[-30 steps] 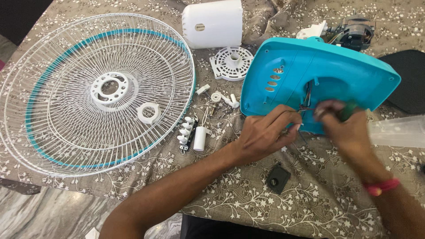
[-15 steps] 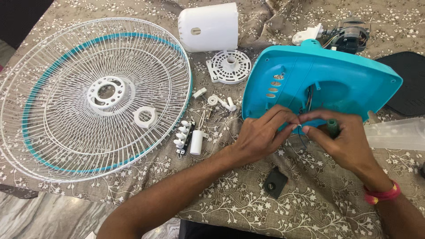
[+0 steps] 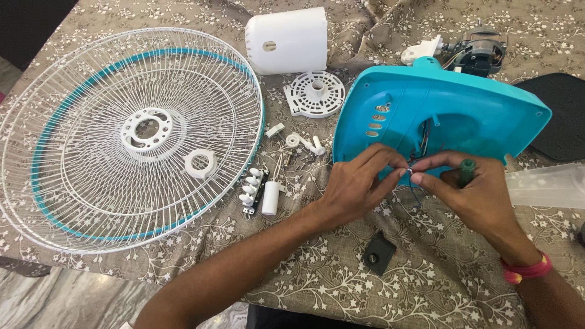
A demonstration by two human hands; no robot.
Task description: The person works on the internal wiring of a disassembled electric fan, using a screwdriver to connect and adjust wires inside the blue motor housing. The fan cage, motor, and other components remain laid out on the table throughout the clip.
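1. Patterned brown floral cloth (image 3: 317,286) covers the table, loosely draped and wrinkled; small parts lie scattered on it.
2. Left hand (image 3: 356,186) and right hand (image 3: 472,195) meet at the underside of the turquoise fan base (image 3: 463,116), which stands tilted on edge. Both sets of fingertips pinch thin wire ends (image 3: 409,172) between them; the right palm also closes round a green-handled tool (image 3: 467,170).
3. Risk: the wires look fine and short. A hard tug could, in my judgement, snap a strand or pull it from inside the base.
4. Risk: the propped base could tip if leaned on.
5. Risk: loose screws and white knobs (image 3: 301,141) near the cloth folds could roll and be lost.
6. Materials: white wire grille (image 3: 131,137), round with a teal band; smooth white plastic housing (image 3: 286,39); slotted white disc (image 3: 315,93); motor (image 3: 478,52) with exposed metal; white-buttoned switch block (image 3: 251,190).
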